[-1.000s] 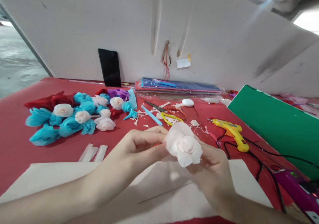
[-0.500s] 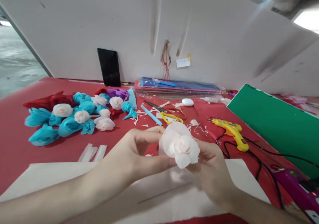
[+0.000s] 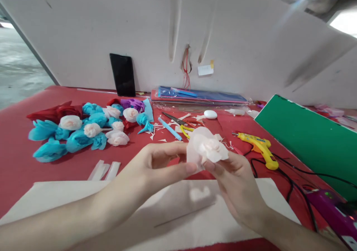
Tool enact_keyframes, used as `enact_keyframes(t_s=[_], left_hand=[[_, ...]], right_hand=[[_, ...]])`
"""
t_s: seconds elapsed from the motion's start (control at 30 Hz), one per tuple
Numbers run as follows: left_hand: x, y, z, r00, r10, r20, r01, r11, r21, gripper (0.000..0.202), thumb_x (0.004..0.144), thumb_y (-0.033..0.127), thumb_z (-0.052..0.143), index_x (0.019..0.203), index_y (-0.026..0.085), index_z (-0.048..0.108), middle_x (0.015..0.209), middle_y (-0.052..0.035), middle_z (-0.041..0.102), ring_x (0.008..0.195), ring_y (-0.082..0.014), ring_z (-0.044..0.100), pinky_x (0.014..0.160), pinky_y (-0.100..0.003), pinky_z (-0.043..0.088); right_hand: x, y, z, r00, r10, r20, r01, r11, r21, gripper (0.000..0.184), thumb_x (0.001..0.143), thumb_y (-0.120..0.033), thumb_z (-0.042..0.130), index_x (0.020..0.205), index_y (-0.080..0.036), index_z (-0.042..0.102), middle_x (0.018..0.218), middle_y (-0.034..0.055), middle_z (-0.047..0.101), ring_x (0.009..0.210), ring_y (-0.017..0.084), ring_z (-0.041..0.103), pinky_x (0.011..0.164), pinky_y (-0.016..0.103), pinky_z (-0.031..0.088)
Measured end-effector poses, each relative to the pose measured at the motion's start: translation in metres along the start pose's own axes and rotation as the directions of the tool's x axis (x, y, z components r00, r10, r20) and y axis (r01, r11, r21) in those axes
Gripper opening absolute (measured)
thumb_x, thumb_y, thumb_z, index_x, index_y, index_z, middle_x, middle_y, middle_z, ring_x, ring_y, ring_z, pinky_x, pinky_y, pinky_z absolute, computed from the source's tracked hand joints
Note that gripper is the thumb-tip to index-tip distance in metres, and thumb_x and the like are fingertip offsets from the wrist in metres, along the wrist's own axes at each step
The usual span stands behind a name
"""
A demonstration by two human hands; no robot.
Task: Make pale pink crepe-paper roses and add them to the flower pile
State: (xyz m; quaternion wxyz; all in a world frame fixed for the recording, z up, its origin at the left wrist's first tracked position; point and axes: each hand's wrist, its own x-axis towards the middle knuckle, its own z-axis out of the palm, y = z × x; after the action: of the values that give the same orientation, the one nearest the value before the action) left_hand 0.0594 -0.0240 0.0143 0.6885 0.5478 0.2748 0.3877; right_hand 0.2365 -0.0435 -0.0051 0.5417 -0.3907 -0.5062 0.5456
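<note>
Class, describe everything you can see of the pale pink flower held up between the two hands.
The pale pink flower of thin, papery material has a gathered, folded centre with loose, uneven-edged petals around it. One broad petal spreads toward the left hand and looks slightly see-through. The flower is held up off the red-covered table, its bloom tilted upward. The left thumb and fingers hold the broad petal near its edge, while the right hand grips just under the bloom. Any stem is hidden.

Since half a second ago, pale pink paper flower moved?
Yes, the flower has shifted upward in view, covering more of the red-and-yellow-handled metal scissors.
</note>
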Motion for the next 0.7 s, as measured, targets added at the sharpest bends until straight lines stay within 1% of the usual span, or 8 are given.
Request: enact_keyframes(t_s=[0.07,0.13,0.2,0.27,0.4,0.53,0.6,0.7], left_hand=[[-0.001,-0.005,-0.002,0.998,-0.003,-0.06,-0.001,0.998,-0.057,0.019,0.087,0.024,0.064,0.098,0.033,0.076,0.096,0.0085,0.078,0.095,-0.0155,0.07,0.087,-0.022,0.052],[-0.001,-0.01,-0.004,0.994,0.007,-0.112,-0.017,0.996,-0.092,0.017,0.087,0.027,0.065,0.097,0.034,0.077,0.095,0.0078,0.079,0.096,-0.0148,0.07,0.092,-0.021,0.05],[-0.001,-0.014,-0.005,0.992,0.014,-0.124,-0.027,0.994,-0.103,0.015,0.086,0.027,0.067,0.095,0.034,0.077,0.093,0.007,0.079,0.096,-0.0147,0.07,0.094,-0.021,0.049],[-0.001,-0.016,-0.006,0.992,0.001,-0.125,-0.012,0.996,-0.087,0.017,0.086,0.026,0.067,0.096,0.036,0.077,0.092,0.007,0.079,0.093,-0.0142,0.07,0.091,-0.021,0.05],[0.0,-0.014,-0.004,0.992,-0.019,-0.127,0.02,1.0,0.007,0.023,0.084,0.019,0.068,0.097,0.035,0.077,0.089,0.0054,0.079,0.085,-0.0155,0.07,0.081,-0.022,0.053],[0.001,-0.007,0.0,0.994,0.037,-0.101,-0.021,0.987,0.156,0.015,0.08,0.019,0.07,0.084,0.031,0.078,0.078,0.0047,0.076,0.078,-0.0159,0.067,0.073,-0.022,0.051],[0.002,-0.004,0.001,0.991,0.076,-0.107,-0.051,0.974,0.22,0.013,0.079,0.019,0.07,0.079,0.03,0.077,0.071,0.0051,0.071,0.073,-0.0149,0.064,0.072,-0.021,0.05],[0.002,-0.002,0.002,0.99,0.098,-0.104,-0.069,0.965,0.252,0.012,0.077,0.018,0.069,0.075,0.028,0.075,0.068,0.0048,0.065,0.073,-0.0153,0.062,0.073,-0.022,0.049]], right_hand=[[0.001,0.001,0.0,0.999,-0.015,-0.051,0.014,1.0,-0.012,0.012,0.079,-0.032,0.073,0.09,-0.029,0.078,0.098,0.0022,0.077,0.097,0.021,0.069,0.092,0.036,0.054],[0.001,0.002,0.001,0.997,-0.02,-0.074,0.017,0.999,-0.034,0.013,0.08,-0.031,0.073,0.091,-0.028,0.077,0.099,0.0029,0.076,0.101,0.021,0.068,0.095,0.037,0.053],[0.0,0.002,0.001,0.997,-0.02,-0.076,0.016,0.999,-0.05,0.01,0.08,-0.031,0.072,0.088,-0.027,0.077,0.096,0.0028,0.077,0.099,0.021,0.068,0.094,0.036,0.053],[-0.002,0.002,0.001,0.997,-0.014,-0.079,0.008,0.998,-0.069,0.009,0.08,-0.032,0.072,0.084,-0.025,0.077,0.093,0.0027,0.077,0.094,0.02,0.069,0.091,0.034,0.053],[-0.004,0.001,0.002,0.997,0.008,-0.082,-0.016,0.996,-0.088,0.011,0.078,-0.035,0.074,0.084,-0.026,0.077,0.09,0.0015,0.076,0.091,0.02,0.068,0.089,0.035,0.052],[-0.007,0.0,0.003,0.997,0.035,-0.071,-0.042,0.995,-0.094,0.01,0.076,-0.035,0.075,0.082,-0.027,0.077,0.087,0.001,0.075,0.089,0.02,0.067,0.088,0.035,0.051],[-0.008,0.0,0.004,0.998,0.036,-0.06,-0.041,0.996,-0.075,0.007,0.076,-0.033,0.076,0.08,-0.027,0.076,0.083,0.0004,0.074,0.084,0.019,0.066,0.084,0.033,0.052],[-0.008,0.0,0.004,0.998,0.045,-0.04,-0.047,0.998,-0.051,0.004,0.073,-0.028,0.078,0.075,-0.025,0.075,0.075,-0.0009,0.07,0.077,0.016,0.063,0.072,0.026,0.052]])
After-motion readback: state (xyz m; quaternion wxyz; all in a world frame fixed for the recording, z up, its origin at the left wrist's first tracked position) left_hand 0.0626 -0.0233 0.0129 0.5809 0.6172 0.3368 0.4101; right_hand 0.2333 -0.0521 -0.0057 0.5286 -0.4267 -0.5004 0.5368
